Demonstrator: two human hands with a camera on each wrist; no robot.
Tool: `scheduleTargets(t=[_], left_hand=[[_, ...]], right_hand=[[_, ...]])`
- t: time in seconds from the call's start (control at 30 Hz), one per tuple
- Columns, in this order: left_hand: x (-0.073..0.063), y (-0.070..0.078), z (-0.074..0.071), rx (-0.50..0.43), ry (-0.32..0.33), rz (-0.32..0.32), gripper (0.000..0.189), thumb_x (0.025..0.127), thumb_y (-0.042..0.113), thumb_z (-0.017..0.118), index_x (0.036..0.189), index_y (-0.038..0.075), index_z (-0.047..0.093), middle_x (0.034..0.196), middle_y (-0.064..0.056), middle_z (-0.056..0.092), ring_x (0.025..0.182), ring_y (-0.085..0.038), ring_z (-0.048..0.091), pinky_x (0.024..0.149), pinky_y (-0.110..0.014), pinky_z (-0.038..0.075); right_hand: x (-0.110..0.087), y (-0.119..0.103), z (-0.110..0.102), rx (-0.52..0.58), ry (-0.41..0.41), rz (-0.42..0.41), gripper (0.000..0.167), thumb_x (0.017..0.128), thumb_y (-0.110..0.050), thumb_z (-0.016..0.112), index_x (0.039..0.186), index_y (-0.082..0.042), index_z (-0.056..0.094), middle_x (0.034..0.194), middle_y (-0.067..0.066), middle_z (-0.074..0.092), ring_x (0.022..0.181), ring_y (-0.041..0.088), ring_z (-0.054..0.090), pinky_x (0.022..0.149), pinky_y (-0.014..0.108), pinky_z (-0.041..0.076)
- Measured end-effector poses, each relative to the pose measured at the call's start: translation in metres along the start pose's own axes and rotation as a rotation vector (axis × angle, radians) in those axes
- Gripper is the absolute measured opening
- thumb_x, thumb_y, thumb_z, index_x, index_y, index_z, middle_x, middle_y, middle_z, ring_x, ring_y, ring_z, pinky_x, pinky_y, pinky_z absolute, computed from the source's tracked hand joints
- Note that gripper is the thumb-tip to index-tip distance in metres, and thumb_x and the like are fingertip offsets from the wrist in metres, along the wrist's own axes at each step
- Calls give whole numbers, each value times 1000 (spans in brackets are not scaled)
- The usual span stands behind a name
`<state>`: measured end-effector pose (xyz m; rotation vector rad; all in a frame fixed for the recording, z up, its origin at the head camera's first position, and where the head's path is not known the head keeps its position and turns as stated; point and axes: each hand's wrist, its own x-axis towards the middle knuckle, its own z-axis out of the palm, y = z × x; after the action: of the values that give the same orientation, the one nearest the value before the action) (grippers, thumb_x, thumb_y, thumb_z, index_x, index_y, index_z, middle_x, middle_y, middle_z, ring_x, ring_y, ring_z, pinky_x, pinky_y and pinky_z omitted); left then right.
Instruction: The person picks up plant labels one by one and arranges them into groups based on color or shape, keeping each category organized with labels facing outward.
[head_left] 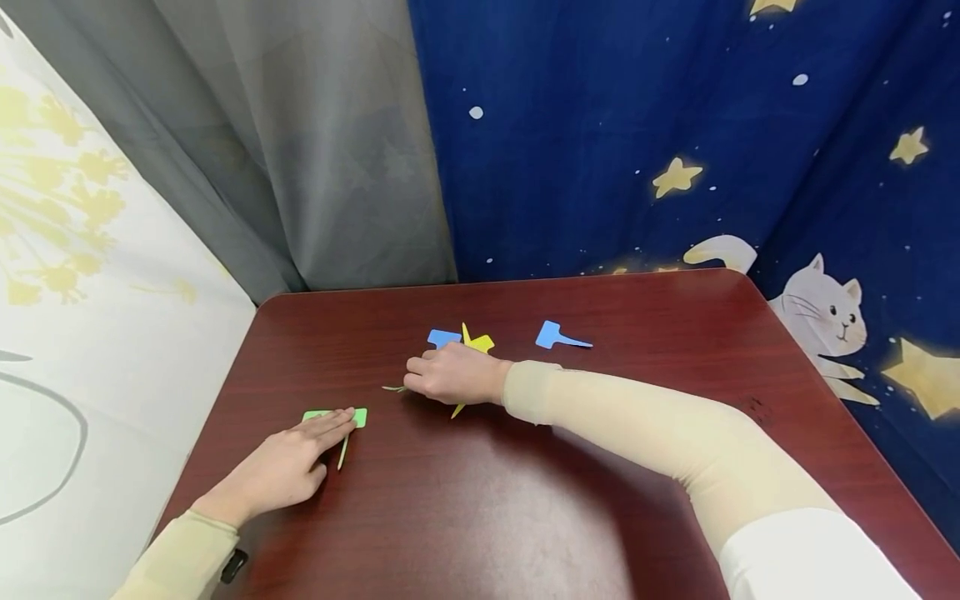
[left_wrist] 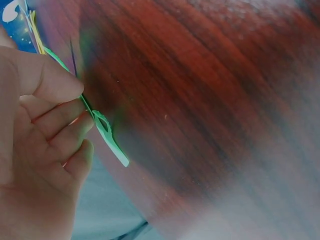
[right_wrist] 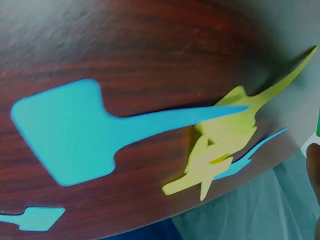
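Observation:
Green T-shaped plant labels (head_left: 361, 417) lie at the left of the table, a stem pointing toward the near edge. My left hand (head_left: 288, 467) rests its straight fingers on them; in the left wrist view the thumb (left_wrist: 60, 85) overlaps the green label (left_wrist: 112, 145). At mid-table my right hand (head_left: 453, 375) has curled fingers at another green label (head_left: 393, 388), whose end sticks out past them. Beneath and behind that hand are yellow labels (head_left: 482, 342) and a blue label (head_left: 444, 337). The right wrist view shows a fingertip (right_wrist: 314, 167) beside a green edge.
Another blue label (head_left: 553, 335) lies right of the pile. A large blue label (right_wrist: 65, 132), hidden under the forearm in the head view, overlaps the yellow ones in the right wrist view. Curtains (head_left: 352, 167) hang behind the dark red table (head_left: 645, 308).

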<state>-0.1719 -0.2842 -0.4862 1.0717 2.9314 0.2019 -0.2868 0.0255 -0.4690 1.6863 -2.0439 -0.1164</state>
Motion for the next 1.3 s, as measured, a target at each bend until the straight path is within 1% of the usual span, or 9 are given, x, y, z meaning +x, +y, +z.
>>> scheduleTargets(t=[0.1,0.27,0.47,0.6,0.77,0.93,1.03,1.2,1.3], left_hand=[[0,0,-1,1,4,-2,61,82,1,60,143,3,57,152,-11,48,137,-32,48,99,-50,50],[1,0,-1,-7,5,-2,60,82,1,60,143,2,57,151,-11,49,136,-32,48,100,-50,49],[2,0,-1,-13,7,-2,61,82,0,60,143,3,56,152,-10,49,137,-32,48,100,-51,49],[2,0,-1,-8,7,4,62,82,0,60,143,2,56,152,-10,48,137,-32,48,101,-50,48],[1,1,-2,-7,4,6,62,81,0,60,144,3,56,152,-10,48,137,-32,48,102,-50,48],[1,1,-2,-6,1,0,63,81,0,60,144,4,56,152,-9,49,137,-32,48,100,-50,49],[1,0,-1,-6,8,0,63,81,0,60,144,4,56,152,-10,48,137,-32,48,99,-50,49],[1,0,1,-6,31,5,63,80,0,60,143,3,57,151,-11,48,136,-32,48,99,-50,50],[1,1,2,-2,42,4,63,79,0,60,142,3,58,151,-11,49,135,-32,49,98,-50,50]], right_hand=[[4,-5,1,-4,-30,-14,18,102,-10,48,94,-14,63,88,-2,57,66,14,55,51,24,46],[9,-14,4,13,-91,-49,17,103,-14,52,104,-14,68,94,-1,59,74,12,59,57,24,52],[14,-20,4,17,-96,-77,20,103,-16,51,107,-16,71,95,-1,59,75,12,60,60,24,53],[18,-23,4,30,-118,-98,22,104,-18,50,109,-17,72,97,-1,58,76,11,59,61,24,52],[20,-27,7,38,-116,-122,24,103,-17,49,108,-21,73,97,-1,56,74,12,56,57,24,49],[22,-30,10,40,-111,-117,23,101,-17,51,106,-22,73,99,-1,55,73,12,56,54,24,49],[24,-32,11,29,-110,-118,23,102,-17,51,105,-21,74,100,-1,56,75,12,56,56,23,50],[28,-37,15,11,-121,-132,27,105,-17,48,111,-17,74,104,0,57,79,12,57,61,22,52],[29,-40,18,19,-123,-127,28,105,-16,46,111,-15,73,105,1,57,78,12,58,63,23,54]])
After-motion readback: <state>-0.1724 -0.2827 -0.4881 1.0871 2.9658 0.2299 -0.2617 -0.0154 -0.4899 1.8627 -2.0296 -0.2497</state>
